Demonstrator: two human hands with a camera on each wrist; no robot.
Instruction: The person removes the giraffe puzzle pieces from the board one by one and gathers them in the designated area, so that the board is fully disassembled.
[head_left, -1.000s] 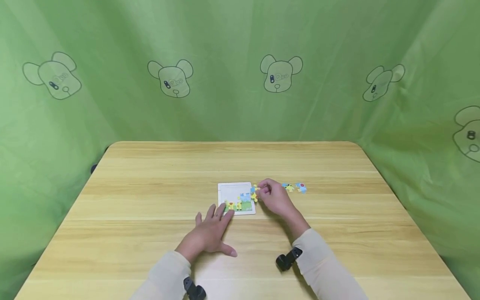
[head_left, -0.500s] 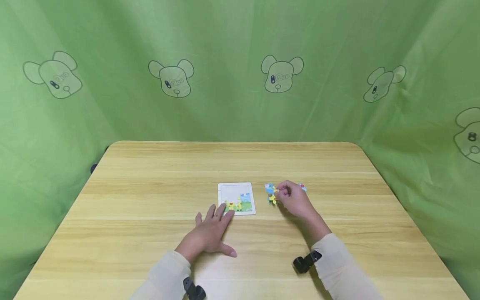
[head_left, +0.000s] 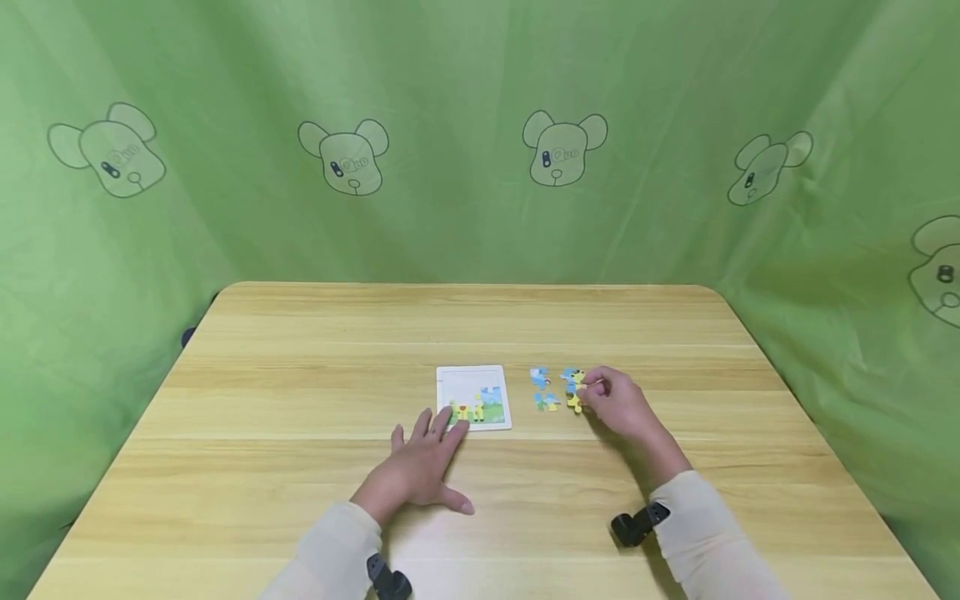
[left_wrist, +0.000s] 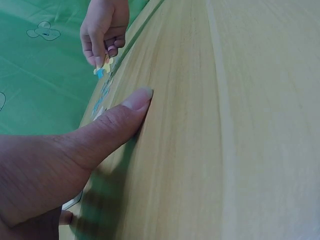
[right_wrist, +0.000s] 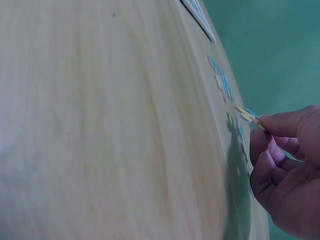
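Observation:
My right hand (head_left: 618,404) pinches a yellow and blue jigsaw piece (right_wrist: 248,116) between thumb and fingertips, just above the table. Other loose jigsaw pieces lie near it: a blue one (head_left: 539,377) and a blue, green and yellow one (head_left: 548,403). Another loose piece is partly covered by the held one. A white puzzle tray (head_left: 470,367) lies left of them, its lower part filled with a picture of a yellow animal on green. My left hand (head_left: 416,468) lies with spread fingers, fingertips on the tray's near left corner; its thumb (left_wrist: 112,125) points across the table.
The wooden table (head_left: 300,375) has its far edge against a green curtain (head_left: 457,225) printed with bear heads. Black wrist cameras sit on both sleeves (head_left: 708,533).
My right hand has carried the jigsaw piece rightward, from the tray's right edge to over the loose pieces, uncovering some of them. My left hand stays in place.

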